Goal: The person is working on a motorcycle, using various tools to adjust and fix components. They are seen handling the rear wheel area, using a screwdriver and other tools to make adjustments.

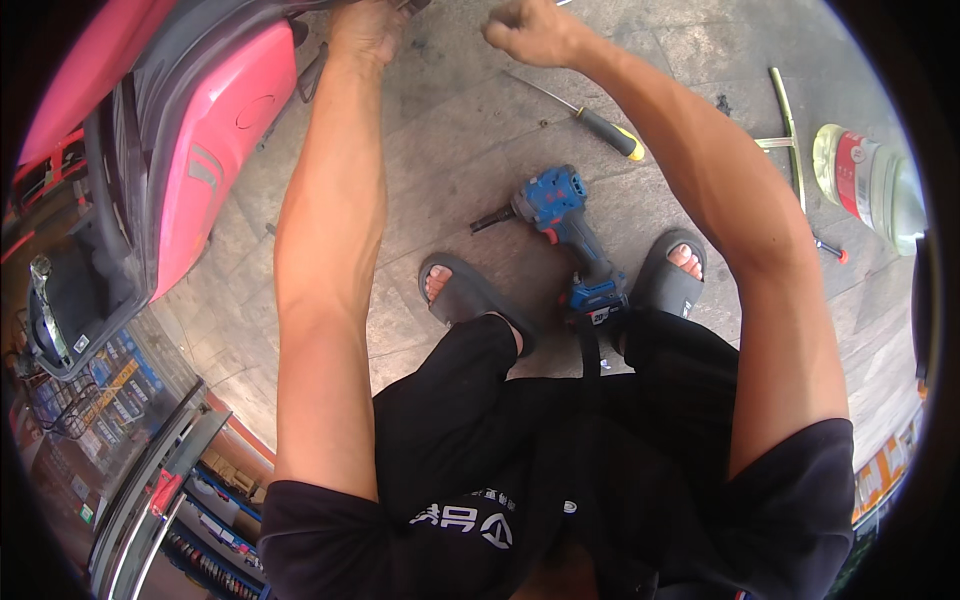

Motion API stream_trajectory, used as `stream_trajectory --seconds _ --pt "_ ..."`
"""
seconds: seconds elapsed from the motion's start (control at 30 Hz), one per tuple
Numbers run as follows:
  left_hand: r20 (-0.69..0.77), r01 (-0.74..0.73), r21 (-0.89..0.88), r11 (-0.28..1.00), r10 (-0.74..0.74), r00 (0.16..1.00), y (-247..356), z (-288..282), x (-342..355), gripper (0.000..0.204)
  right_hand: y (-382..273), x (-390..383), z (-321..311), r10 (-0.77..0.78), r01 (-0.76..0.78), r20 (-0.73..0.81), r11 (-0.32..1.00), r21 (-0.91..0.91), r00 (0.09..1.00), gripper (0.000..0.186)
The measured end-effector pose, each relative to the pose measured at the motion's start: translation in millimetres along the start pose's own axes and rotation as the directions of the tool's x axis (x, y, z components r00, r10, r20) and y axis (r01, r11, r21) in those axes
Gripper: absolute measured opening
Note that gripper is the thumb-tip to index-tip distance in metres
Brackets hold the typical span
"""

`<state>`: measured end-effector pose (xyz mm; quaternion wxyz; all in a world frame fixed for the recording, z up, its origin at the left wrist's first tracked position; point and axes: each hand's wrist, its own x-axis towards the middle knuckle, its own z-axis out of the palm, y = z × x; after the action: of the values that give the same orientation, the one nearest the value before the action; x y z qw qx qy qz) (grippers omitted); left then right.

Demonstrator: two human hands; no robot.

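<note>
At the top edge, my left hand [366, 32] is closed beside the dark underside of a pink scooter [225, 150]. Its fingers are partly cut off, and what they grip cannot be made out. My right hand [535, 34] is curled in a fist-like shape over the floor, slightly blurred; anything inside it is hidden. Below that hand lies a screwdriver [607, 131] with a black and yellow handle. A blue cordless impact wrench [556, 198] with a long dark socket rests on the floor between my feet.
On the right stand a clear plastic jug [872, 188] with a red and white label and a metal T-shaped wrench [792, 140]. A small red-tipped tool [832, 250] lies near the jug. Stacked boxes [95, 395] and a shelf rack [215, 510] fill the lower left.
</note>
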<state>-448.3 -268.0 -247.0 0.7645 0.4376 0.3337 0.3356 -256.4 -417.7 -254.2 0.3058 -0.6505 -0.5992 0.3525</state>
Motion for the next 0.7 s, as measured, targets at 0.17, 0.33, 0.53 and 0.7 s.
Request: stream_trajectory --seconds 0.17,0.33,0.53,0.7 --pt "-0.031 0.009 -0.003 1.000 -0.009 0.999 -1 2 4 0.025 15 -56 -3 0.366 -0.072 0.588 0.884 -0.462 0.721 0.043" --pt "-0.028 0.005 0.034 0.999 -0.004 1.000 -1 3 11 0.027 27 -61 -9 0.314 -0.053 0.595 0.909 -0.414 0.740 0.044" --pt "-0.016 0.015 0.122 0.992 -0.013 1.000 4 -2 7 0.034 55 -34 -52 0.244 -0.178 0.238 0.947 -0.268 0.940 0.042" --pt "-0.134 0.102 -0.193 0.976 -0.130 0.982 7 32 -14 0.038 50 -72 -82 0.521 -0.492 0.078 0.838 -0.236 0.850 0.039"
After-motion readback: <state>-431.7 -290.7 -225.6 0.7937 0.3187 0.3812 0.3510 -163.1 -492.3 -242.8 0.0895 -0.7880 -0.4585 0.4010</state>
